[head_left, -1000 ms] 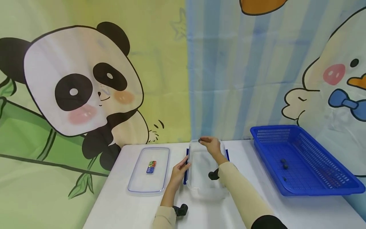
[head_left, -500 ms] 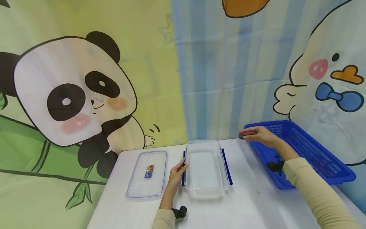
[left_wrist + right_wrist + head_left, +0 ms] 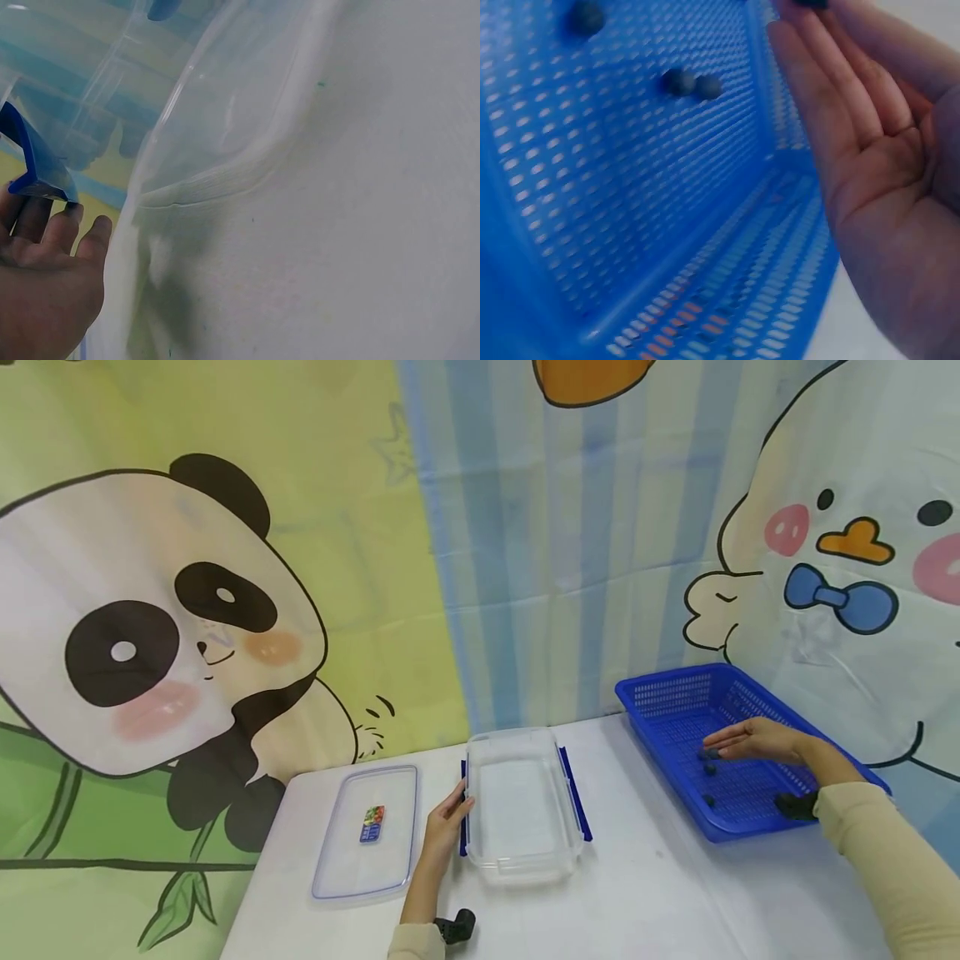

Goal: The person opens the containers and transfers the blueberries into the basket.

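Observation:
My left hand holds the left side of a clear plastic food box, its thumb at the rim. In the left wrist view, the fingertips meet a blue latch flap. My right hand is over the blue basket, palm down with long fingers. Between its fingertips it pinches a dark blueberry, mostly cut off by the top of the right wrist view. Below the hand, several loose blueberries lie on the basket's mesh floor; one blueberry sits nearer its front.
Left of the box lies its flat clear lid with a small colourful label. The white table ends at a cartoon-printed curtain behind. Basket walls rise around the right hand's area.
My right hand has moved right, from above the clear box to over the basket, carrying the blueberry. The left hand stays at the box's side. The head view has swung right.

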`<state>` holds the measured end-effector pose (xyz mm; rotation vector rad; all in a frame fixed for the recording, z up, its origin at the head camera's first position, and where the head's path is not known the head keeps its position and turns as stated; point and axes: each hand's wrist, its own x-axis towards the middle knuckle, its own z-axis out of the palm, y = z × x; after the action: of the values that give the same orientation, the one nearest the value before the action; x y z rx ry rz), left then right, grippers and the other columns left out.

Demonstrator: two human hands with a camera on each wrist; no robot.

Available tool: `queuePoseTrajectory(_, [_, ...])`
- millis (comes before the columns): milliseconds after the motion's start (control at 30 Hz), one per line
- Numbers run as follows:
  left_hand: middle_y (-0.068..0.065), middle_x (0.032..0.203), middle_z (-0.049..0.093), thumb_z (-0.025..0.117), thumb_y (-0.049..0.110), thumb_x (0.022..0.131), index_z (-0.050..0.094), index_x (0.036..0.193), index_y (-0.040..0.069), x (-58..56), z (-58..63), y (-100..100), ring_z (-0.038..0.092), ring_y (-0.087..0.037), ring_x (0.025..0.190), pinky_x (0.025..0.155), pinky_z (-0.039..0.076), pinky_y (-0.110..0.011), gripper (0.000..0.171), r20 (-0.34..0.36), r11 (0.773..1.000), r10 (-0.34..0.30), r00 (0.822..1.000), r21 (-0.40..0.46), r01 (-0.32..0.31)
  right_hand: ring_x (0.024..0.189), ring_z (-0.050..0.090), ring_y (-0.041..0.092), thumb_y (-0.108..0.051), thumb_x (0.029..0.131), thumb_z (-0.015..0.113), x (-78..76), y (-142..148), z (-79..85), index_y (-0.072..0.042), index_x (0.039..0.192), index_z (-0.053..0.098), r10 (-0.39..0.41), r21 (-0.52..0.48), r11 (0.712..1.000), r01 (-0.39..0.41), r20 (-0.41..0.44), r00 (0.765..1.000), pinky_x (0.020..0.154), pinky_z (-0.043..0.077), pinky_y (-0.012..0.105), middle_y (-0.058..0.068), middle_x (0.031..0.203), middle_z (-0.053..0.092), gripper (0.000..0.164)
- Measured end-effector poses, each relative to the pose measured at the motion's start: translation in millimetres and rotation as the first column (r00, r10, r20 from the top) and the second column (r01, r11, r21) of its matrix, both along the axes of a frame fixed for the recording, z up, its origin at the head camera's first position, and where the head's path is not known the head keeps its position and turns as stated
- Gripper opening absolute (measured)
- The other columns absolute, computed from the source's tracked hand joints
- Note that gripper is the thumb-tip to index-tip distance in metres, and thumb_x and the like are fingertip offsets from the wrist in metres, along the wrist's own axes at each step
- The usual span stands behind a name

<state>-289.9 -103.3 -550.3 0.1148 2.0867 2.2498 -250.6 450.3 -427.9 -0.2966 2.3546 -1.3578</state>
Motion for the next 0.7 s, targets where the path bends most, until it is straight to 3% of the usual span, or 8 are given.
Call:
queuePoseTrajectory(133, [-0.007,0.142,0.038,0.062,0.017,0.089,0.048,0.134,0.009,2.1,1.9,-4,0.028,-0.027,0.133,0.108,0.025,-0.036,0.048,0.005,1.0,-0.004,1.0,0.013,0.004,0.11,0.056,0.028,-0.007,0.092,0.053,4.8,2,-10.7,0.017,0.124,0.046,-0.071,0.064,0.995,0.073,-0.03,0.997,0.088,0.05,0.034,0.032,0.126,0.047,0.041])
queuePoseTrajectory(267, [-0.01,0.142,0.038,0.064,0.025,0.087,0.047,0.134,0.007,7.0,4.4,-8,0.029,-0.028,0.133,0.108,0.026,-0.038,0.052,-0.001,1.0,-0.003,1.0,-0.005,0.003,0.108,0.054,0.039,-0.015,0.094,0.054,18.6,-9,-4.1,0.012,0.121,0.053,-0.185,0.196,0.956,0.218,-0.175,0.967,0.087,0.05,0.046,0.03,0.121,0.053,0.039])
queuePoseTrajectory(367, [-0.011,0.14,0.041,0.065,0.03,0.086,0.05,0.133,0.007,14.0,6.4,-9,0.034,-0.028,0.13,0.107,0.029,-0.039,0.054,0.001,0.999,0.032,0.999,-0.032,-0.032,0.106,0.055,0.041,-0.026,0.095,0.052,39.9,-26,9.0,0.006,0.118,0.059,-0.178,0.282,0.926,0.25,-0.258,0.95,0.085,0.048,0.051,0.024,0.116,0.059,0.04])
queuePoseTrajectory(500, [-0.011,0.138,0.045,0.064,0.033,0.086,0.053,0.13,0.008,22.6,10.9,-9,0.038,-0.027,0.128,0.106,0.031,-0.04,0.053,-0.004,0.994,0.084,0.996,-0.066,-0.084,0.103,0.056,0.042,-0.033,0.095,0.05,80.8,-57,20.5,0.005,0.116,0.061,-0.109,0.339,0.92,0.195,-0.258,0.96,0.081,0.049,0.054,0.021,0.111,0.062,0.045])
queuePoseTrajectory(600, [-0.013,0.136,0.047,0.064,0.032,0.087,0.054,0.129,0.007,27.0,19.4,-8,0.041,-0.028,0.126,0.105,0.033,-0.042,0.05,-0.012,0.99,0.102,0.995,-0.093,-0.103,0.101,0.056,0.044,-0.037,0.094,0.05,110.0,-77,20.2,0.008,0.116,0.06,-0.108,0.392,0.897,0.206,-0.258,0.96,0.076,0.05,0.055,0.023,0.109,0.063,0.051])
queuePoseTrajectory(700, [-0.014,0.132,0.05,0.064,0.027,0.087,0.056,0.127,0.007,30.3,31.6,-7,0.045,-0.028,0.123,0.102,0.037,-0.041,0.045,-0.016,0.984,0.122,0.992,-0.127,-0.123,0.095,0.059,0.042,-0.041,0.091,0.055,128.9,-92,13.1,0.005,0.113,0.063,-0.127,0.437,0.859,0.266,-0.321,0.939,0.069,0.052,0.053,0.023,0.105,0.064,0.052])
